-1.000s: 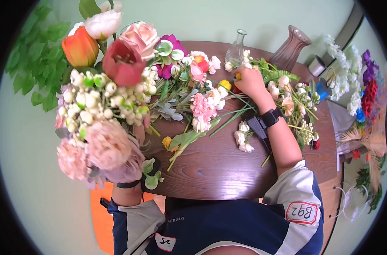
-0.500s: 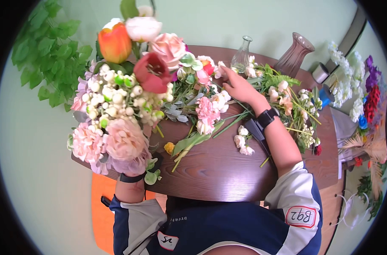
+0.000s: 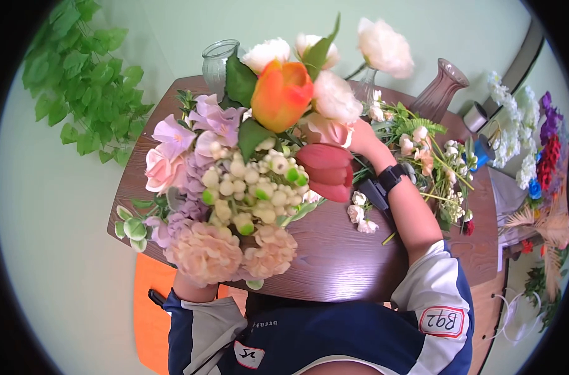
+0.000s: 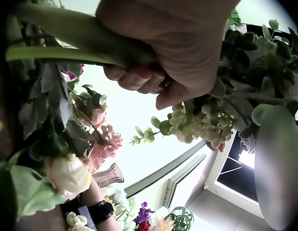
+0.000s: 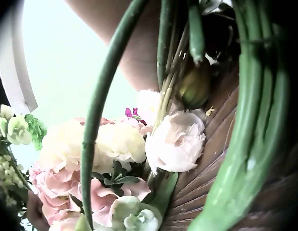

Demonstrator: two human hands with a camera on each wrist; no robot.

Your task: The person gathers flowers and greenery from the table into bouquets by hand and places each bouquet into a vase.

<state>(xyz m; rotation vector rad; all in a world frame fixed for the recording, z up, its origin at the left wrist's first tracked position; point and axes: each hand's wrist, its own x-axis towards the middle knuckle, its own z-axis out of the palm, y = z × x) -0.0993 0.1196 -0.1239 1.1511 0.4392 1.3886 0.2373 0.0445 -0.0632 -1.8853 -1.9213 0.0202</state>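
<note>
My left hand (image 4: 168, 43) grips a large bouquet by its stems, fingers curled around them in the left wrist view; in the head view the flowers hide it. The bouquet carries an orange tulip (image 3: 282, 95), a dark red tulip (image 3: 325, 172), cream berries (image 3: 253, 181), lilac blossoms (image 3: 217, 122) and peach blooms (image 3: 206, 252). My right hand (image 3: 364, 139) reaches over the loose flowers toward the back of the table, its fingers hidden behind the bouquet's right side. Green stems and a white flower (image 5: 175, 142) show close to it in the right wrist view; I cannot tell whether it holds anything.
Loose flowers and greenery (image 3: 422, 150) lie on the right of the dark wooden table (image 3: 334, 250). Along the back stand a glass jar (image 3: 221, 65), a small clear vase (image 3: 367, 87) and a ribbed brownish vase (image 3: 439, 90). A blue spool (image 3: 481, 150) sits at the right edge.
The bouquet has swung right and turned, now covering the table's middle and the right fingers. Earlier the right hand was at a yellow flower, then stretched its fingers leftward over the pile.
</note>
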